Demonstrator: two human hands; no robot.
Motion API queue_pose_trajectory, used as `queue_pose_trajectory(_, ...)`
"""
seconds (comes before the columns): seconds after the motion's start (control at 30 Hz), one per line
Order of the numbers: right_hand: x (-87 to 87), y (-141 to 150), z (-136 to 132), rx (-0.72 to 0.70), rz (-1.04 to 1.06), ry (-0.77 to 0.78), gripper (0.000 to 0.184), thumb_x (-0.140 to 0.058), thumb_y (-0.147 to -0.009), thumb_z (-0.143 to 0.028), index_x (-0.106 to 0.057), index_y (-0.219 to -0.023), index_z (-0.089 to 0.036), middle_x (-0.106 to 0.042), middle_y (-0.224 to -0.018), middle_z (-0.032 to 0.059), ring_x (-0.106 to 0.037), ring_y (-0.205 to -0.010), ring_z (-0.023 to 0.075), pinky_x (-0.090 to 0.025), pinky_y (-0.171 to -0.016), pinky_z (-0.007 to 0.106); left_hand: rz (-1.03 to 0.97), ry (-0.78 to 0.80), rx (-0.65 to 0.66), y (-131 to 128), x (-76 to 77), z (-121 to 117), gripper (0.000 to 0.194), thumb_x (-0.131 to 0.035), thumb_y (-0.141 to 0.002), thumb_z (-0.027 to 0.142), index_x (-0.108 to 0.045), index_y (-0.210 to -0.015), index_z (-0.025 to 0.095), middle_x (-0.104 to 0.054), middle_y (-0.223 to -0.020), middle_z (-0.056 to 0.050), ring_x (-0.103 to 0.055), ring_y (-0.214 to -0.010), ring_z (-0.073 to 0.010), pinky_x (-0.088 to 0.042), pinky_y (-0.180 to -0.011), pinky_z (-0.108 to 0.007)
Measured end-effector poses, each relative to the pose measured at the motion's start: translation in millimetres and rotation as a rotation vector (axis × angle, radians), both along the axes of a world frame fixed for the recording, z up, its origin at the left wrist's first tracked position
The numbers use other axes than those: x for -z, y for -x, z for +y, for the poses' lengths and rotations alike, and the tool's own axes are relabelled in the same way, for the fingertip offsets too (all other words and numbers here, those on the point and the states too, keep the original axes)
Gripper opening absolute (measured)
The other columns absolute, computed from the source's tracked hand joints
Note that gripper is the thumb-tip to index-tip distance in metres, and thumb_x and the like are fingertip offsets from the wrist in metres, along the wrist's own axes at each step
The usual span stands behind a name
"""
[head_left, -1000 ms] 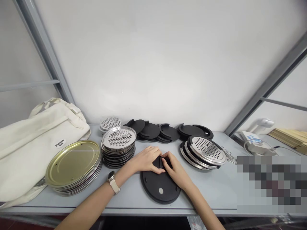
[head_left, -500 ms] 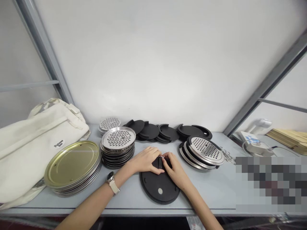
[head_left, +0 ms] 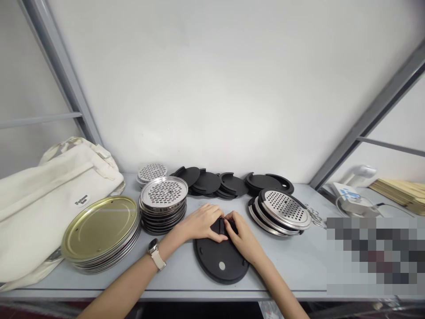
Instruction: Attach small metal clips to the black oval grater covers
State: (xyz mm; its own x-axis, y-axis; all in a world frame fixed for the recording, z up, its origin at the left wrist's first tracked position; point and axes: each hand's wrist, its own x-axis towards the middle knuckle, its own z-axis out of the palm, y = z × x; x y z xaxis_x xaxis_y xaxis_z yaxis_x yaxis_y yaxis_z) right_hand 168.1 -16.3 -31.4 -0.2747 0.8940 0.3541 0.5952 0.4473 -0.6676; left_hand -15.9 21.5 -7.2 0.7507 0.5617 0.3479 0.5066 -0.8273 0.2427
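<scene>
A black round plastic disc (head_left: 212, 261) with a pale round spot lies on the table in front of me. My left hand (head_left: 206, 221) grips its far edge, fingers curled over the rim and thumb pressed on top, beside a raised slot. My right hand (head_left: 239, 232) is closed at the same edge, fingertips pinched around a thin metal piece (head_left: 223, 217) that is mostly hidden. The two hands nearly meet there. Right of them, a tilted stack of black discs and perforated metal discs (head_left: 287, 207) stands next to several metal rings (head_left: 317, 216).
Gold-topped round lids (head_left: 99, 226) are stacked at left beside a cream bag (head_left: 49, 199). Metal grater discs (head_left: 164, 192) top a black pile. More black discs (head_left: 206, 182) line the wall. A white box (head_left: 348, 197) and wooden boards (head_left: 398, 190) are at far right.
Both hands stay at the disc's far edge. The thin metal piece between the fingertips shows less than before, and the right fingers have shifted slightly.
</scene>
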Motion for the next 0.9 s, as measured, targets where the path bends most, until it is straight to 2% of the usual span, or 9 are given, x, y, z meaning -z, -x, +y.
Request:
queue_pose_trajectory(0.43,1.8,0.5,-3.6,0.049,-0.15,-0.076,0.011,-0.035,-0.093,-0.017,-0.042,-0.086,-0.022,-0.053,-0.086,0.0055,-0.054,-0.084,0.0218,-0.046,-0.077,0.037,-0.019,0.014,0.01,0.3,0.7,1.4,0.05,-0.069,-0.072,0.053,-0.052,-0.103,0.018,-0.057,-0.099,-0.007,-0.055,-0.094,-0.0245,-0.042,-0.087,-0.035)
queue_pose_trajectory(0.9,3.0,2.8,-5.4,0.125,-0.306,-0.155,0.012,-0.032,-0.092,-0.017,-0.037,-0.083,-0.023,-0.053,-0.081,0.0061,-0.056,-0.077,0.0224,-0.049,-0.069,0.035,-0.007,-0.009,0.012,0.2,2.5,2.0,0.052,-0.067,-0.072,0.054,-0.052,-0.106,0.017,-0.057,-0.099,-0.007,-0.054,-0.093,-0.024,-0.042,-0.086,-0.034)
